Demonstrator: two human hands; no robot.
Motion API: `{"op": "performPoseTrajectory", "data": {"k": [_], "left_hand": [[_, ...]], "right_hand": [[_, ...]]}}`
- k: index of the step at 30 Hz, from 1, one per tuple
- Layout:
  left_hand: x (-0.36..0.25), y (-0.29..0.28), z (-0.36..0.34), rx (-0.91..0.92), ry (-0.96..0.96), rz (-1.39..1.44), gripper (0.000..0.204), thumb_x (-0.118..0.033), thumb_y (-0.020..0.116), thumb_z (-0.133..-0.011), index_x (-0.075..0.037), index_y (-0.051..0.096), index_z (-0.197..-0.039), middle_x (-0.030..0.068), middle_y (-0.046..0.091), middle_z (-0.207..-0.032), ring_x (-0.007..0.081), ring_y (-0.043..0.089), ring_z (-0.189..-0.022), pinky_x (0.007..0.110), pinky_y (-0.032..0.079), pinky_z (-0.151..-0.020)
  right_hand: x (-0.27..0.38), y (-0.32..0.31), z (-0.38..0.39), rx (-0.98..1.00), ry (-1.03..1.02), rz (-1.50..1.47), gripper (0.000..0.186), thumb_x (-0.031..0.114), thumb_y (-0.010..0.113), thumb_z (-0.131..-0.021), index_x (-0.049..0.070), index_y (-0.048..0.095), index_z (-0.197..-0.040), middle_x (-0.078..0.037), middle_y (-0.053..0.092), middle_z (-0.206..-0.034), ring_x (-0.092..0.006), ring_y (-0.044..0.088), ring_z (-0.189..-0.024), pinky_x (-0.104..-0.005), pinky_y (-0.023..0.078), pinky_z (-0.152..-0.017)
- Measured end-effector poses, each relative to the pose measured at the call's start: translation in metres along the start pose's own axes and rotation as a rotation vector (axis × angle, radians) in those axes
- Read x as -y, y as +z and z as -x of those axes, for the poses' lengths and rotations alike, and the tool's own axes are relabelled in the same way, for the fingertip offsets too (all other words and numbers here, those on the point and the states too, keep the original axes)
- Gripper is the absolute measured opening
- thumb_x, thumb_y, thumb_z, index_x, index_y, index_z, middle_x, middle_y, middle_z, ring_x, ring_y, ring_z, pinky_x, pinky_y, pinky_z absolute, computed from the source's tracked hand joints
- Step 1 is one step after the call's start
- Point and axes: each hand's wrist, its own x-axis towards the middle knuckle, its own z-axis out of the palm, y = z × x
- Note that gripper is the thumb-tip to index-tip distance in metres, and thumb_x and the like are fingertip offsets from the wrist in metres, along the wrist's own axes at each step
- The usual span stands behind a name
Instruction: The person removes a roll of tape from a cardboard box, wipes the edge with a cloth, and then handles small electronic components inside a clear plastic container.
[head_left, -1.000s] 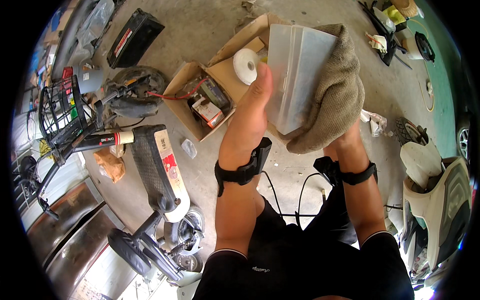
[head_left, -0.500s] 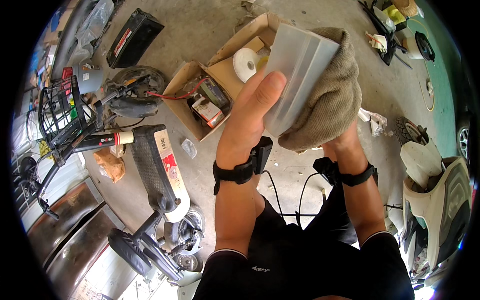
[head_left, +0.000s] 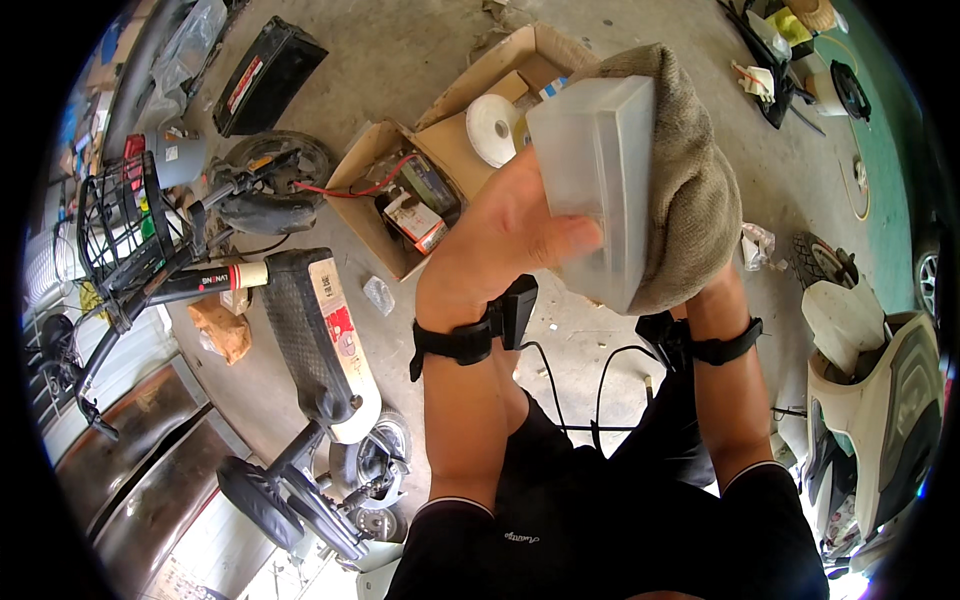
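In front of me, above the floor, I hold up a clear plastic box [head_left: 590, 140] with straight ridges along its side. My left hand [head_left: 510, 225] grips it from the left, the thumb lying across the near face. A brown-grey knitted cloth [head_left: 695, 190] is bunched against the right side of the box. Behind and under that cloth is my right hand [head_left: 712, 290], pressing it to the box. The cloth covers the right fingers, and only the wrist and the heel of the hand show.
Beyond my hands lies an open cardboard box [head_left: 450, 110] with a white tape roll [head_left: 493, 130]. A black battery [head_left: 268, 78] stands farther left. An electric scooter [head_left: 320, 340] lies at my left, and a white scooter body [head_left: 875, 420] is at my right.
The clear box has turned more upright and shifted slightly right. The cloth moved right with it, and my left thumb has slid lower on the box.
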Motion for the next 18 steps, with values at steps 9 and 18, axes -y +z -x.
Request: {"op": "performPoseTrajectory", "data": {"k": [9, 18], "left_hand": [[-0.001, 0.009, -0.002, -0.078, 0.025, -0.092, 0.071, -0.012, 0.073, -0.071, 0.000, 0.038, -0.132, 0.0042, 0.053, -0.118, 0.0134, 0.050, -0.108, 0.030, 0.041, -0.092], [0.005, 0.009, -0.020, -0.152, 0.198, -0.146, 0.073, -0.026, 0.074, -0.067, 0.000, 0.043, -0.127, 0.0089, 0.056, -0.117, 0.0151, 0.054, -0.102, 0.029, 0.045, -0.084]], "right_hand": [[0.002, 0.015, 0.000, -0.051, -0.029, 0.175, 0.047, 0.011, 0.067, -0.082, -0.002, 0.049, -0.123, -0.010, 0.058, -0.115, -0.0166, 0.054, -0.102, -0.0311, 0.044, -0.089], [-0.022, -0.017, -0.014, -0.082, -0.265, 0.565, 0.047, 0.020, 0.062, -0.087, 0.002, 0.046, -0.127, -0.009, 0.052, -0.123, -0.0160, 0.054, -0.104, -0.0320, 0.044, -0.093]]}}
